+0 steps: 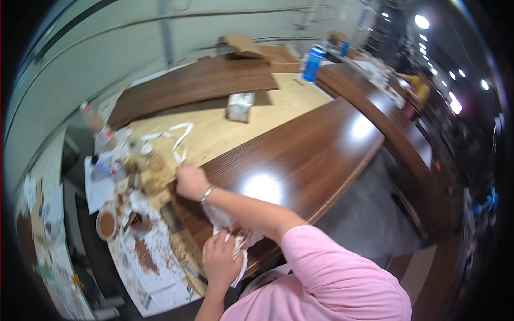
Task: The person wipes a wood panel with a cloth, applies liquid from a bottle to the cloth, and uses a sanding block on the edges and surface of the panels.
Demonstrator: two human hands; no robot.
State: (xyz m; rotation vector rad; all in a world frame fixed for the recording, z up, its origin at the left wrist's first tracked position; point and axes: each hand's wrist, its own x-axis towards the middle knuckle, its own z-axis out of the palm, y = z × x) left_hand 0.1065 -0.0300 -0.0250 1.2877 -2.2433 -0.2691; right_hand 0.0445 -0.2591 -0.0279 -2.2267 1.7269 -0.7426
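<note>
A dark brown wood-grain board (pixel 305 152) lies slantwise in front of me, with bright reflections on its face. My right hand (pixel 191 183), a silver bracelet at its wrist, is closed at the board's left end; what its fingers hold is hidden. A loose white strip (pixel 179 144) curls on the table right beside it. Nearer to me, my left hand (pixel 219 259) grips a crumpled white rag (pixel 239 255) with brown stains, next to the board's near left corner. More of the white cloth shows below my right forearm.
At left, stained paper (pixel 140 257) carries a tub of brown paste (pixel 107 224) and a cup (pixel 138 221). Behind, another board (pixel 198 85) rests on a wrapped block (pixel 240 107). A blue bottle (pixel 314 63) stands near stacked boards (pixel 375 115); a person (pixel 416 93) is at far right.
</note>
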